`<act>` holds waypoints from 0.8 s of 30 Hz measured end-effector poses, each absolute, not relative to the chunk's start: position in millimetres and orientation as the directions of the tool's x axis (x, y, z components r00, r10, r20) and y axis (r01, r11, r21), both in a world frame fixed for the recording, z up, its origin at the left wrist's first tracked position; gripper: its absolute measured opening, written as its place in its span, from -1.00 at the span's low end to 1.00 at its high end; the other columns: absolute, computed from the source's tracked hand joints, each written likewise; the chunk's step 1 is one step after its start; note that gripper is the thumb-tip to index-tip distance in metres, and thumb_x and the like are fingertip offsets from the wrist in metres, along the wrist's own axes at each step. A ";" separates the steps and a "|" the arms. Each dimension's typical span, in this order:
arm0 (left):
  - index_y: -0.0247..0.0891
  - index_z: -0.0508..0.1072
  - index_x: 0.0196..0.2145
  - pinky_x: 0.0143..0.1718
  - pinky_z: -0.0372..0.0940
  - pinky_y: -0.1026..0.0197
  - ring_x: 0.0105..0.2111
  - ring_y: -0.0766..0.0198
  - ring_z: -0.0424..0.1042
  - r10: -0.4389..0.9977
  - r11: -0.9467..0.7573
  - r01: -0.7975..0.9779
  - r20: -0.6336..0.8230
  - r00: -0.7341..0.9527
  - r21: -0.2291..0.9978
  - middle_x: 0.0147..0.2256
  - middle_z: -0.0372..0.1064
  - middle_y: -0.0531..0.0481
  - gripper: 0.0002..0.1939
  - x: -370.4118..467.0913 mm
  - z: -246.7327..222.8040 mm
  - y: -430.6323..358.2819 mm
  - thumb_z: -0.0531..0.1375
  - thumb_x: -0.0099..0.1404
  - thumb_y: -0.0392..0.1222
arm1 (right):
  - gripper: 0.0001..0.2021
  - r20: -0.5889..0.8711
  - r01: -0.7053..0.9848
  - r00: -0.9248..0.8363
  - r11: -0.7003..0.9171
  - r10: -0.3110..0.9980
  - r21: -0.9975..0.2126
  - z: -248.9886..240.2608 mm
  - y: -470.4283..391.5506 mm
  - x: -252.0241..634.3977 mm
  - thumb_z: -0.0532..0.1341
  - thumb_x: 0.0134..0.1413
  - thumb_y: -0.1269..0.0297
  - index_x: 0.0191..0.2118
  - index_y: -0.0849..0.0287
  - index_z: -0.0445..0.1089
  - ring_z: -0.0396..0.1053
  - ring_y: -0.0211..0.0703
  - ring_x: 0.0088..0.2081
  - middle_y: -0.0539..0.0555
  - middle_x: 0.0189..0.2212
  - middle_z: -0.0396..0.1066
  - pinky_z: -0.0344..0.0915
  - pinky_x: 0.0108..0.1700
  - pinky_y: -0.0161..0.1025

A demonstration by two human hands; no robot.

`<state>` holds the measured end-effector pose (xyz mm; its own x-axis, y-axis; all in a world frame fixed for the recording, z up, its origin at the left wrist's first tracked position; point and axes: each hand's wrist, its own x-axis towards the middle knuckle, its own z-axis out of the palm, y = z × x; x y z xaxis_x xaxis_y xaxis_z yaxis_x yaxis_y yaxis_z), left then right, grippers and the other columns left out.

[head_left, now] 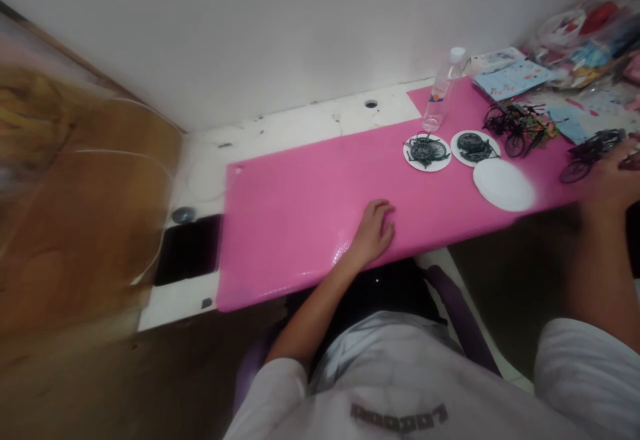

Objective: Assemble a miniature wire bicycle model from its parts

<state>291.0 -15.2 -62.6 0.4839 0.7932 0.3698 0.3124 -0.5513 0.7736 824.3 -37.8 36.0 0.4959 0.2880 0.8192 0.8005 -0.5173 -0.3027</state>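
My left hand lies on the pink mat near its front edge, fingers loosely bent and apart, with nothing in it. At the far right, my right hand reaches over the table beside a dark miniature bicycle. Its fingers are blurred at the picture's edge, so what they hold, if anything, is unclear. More black miniature bicycles stand in a cluster left of it. Two white discs, a left one and a right one, carry dark bicycle parts. In front of them lie blank white discs.
A clear bottle with a white cap stands behind the discs. Printed cards and plastic bags fill the back right corner. A black flat object lies left of the mat, near a wooden panel. A wall runs along the back.
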 end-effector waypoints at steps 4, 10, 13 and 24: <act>-0.17 0.38 0.28 0.47 0.37 -0.30 0.37 -0.04 0.39 0.788 -0.560 0.305 0.381 0.484 0.770 0.31 0.30 -0.32 -0.67 291.5 -63.3 -14.5 0.15 0.64 -0.17 | -0.61 0.528 0.915 0.400 -0.359 0.749 -0.184 31.1 -13.5 735.4 0.17 0.54 0.13 0.16 0.24 0.63 0.59 0.15 0.02 0.47 -0.01 0.66 0.38 0.09 0.02; -0.22 0.39 0.27 0.47 0.36 -0.28 0.36 -0.04 0.39 0.778 -0.577 0.300 0.401 0.483 0.759 0.29 0.30 -0.34 -0.67 292.5 -66.7 -12.5 0.15 0.62 -0.20 | -0.62 0.154 0.899 0.411 -0.372 0.899 -0.230 4.7 22.4 640.1 0.18 0.48 0.01 -0.03 0.17 0.65 0.55 0.26 -0.02 0.39 -0.08 0.67 0.35 0.01 0.01; -0.21 0.39 0.26 0.47 0.36 -0.30 0.36 -0.05 0.39 0.773 -0.585 0.301 0.406 0.487 0.753 0.29 0.30 -0.34 -0.68 293.2 -68.1 -11.6 0.15 0.61 -0.21 | -0.62 0.135 0.840 0.514 -0.465 0.847 -0.280 1.0 48.1 623.8 0.18 0.46 0.03 -0.03 0.22 0.63 0.56 0.34 0.01 0.45 -0.04 0.65 0.40 0.08 0.10; -0.22 0.44 0.22 0.46 0.37 -0.30 0.33 -0.06 0.42 0.771 -0.596 0.293 0.432 0.467 0.747 0.26 0.33 -0.34 -0.69 295.5 -73.3 -8.1 0.16 0.58 -0.21 | -0.55 0.047 0.711 0.625 -0.543 0.779 -0.446 -16.4 66.0 598.6 0.32 0.34 0.03 0.15 0.27 0.52 0.54 0.41 0.14 0.50 0.11 0.58 0.42 0.25 0.27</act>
<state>295.5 -8.1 -73.3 0.4669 0.7713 0.4324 0.2930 -0.5964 0.7473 598.6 66.0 -16.4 0.6249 0.7793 0.0469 0.7111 -0.5433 -0.4462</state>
